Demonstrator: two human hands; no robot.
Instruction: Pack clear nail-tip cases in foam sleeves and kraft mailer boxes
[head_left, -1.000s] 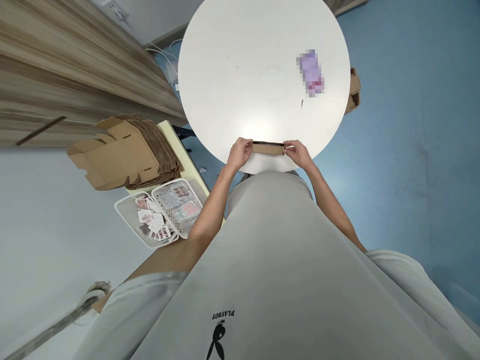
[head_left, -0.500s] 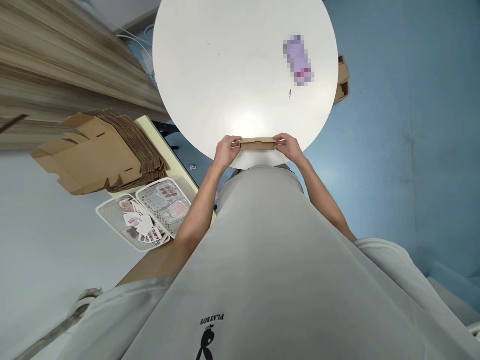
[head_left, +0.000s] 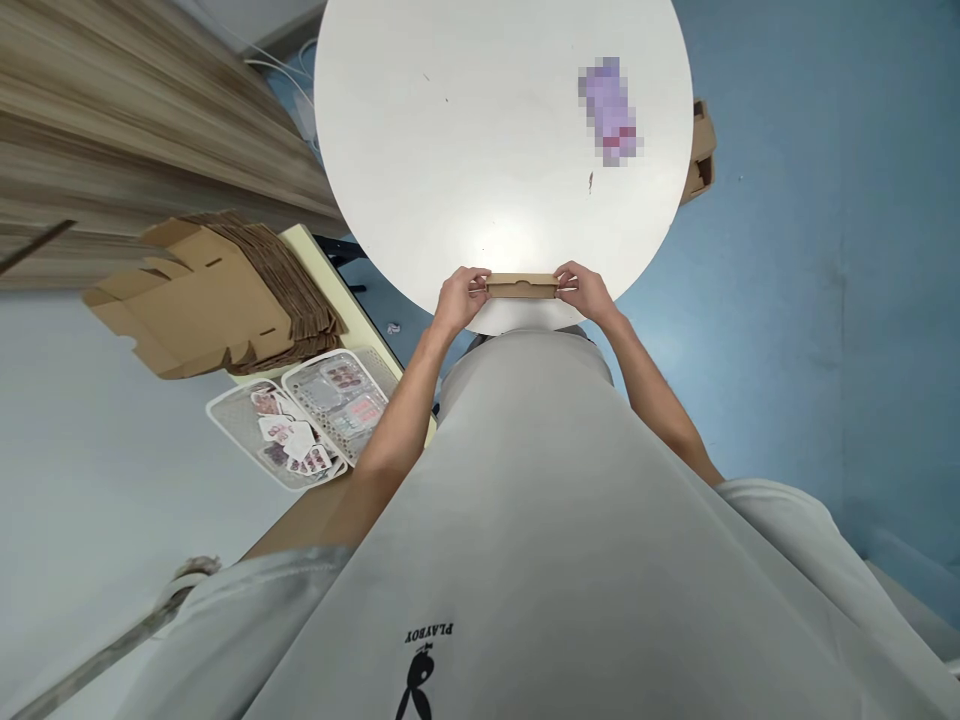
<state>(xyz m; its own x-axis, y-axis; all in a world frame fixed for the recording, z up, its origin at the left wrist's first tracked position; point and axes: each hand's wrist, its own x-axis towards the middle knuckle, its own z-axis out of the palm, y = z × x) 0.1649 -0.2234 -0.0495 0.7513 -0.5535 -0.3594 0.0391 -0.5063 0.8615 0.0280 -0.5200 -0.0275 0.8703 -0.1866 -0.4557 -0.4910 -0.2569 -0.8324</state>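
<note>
A small brown cardboard box (head_left: 523,287) sits at the near edge of the round white table (head_left: 450,170), its long front side facing me. The lid looks folded over, with a small notch in the middle of its front edge. My left hand (head_left: 461,297) grips the box's left end, fingers bent around the corner. At the right end, my right hand (head_left: 585,290) pinches the corner between thumb and fingers. What the box holds, if anything, is hidden.
A pixelated purple item (head_left: 611,110) lies on the table's far right. Flat cardboard box blanks (head_left: 217,300) are stacked on a side table at left, beside two white baskets (head_left: 259,450) of cards and packets. More cardboard boxes (head_left: 701,150) show past the table's right edge.
The whole view has shifted slightly, so everything appears a little further right. Both hands keep their hold on the ends of the box, with little visible change.
</note>
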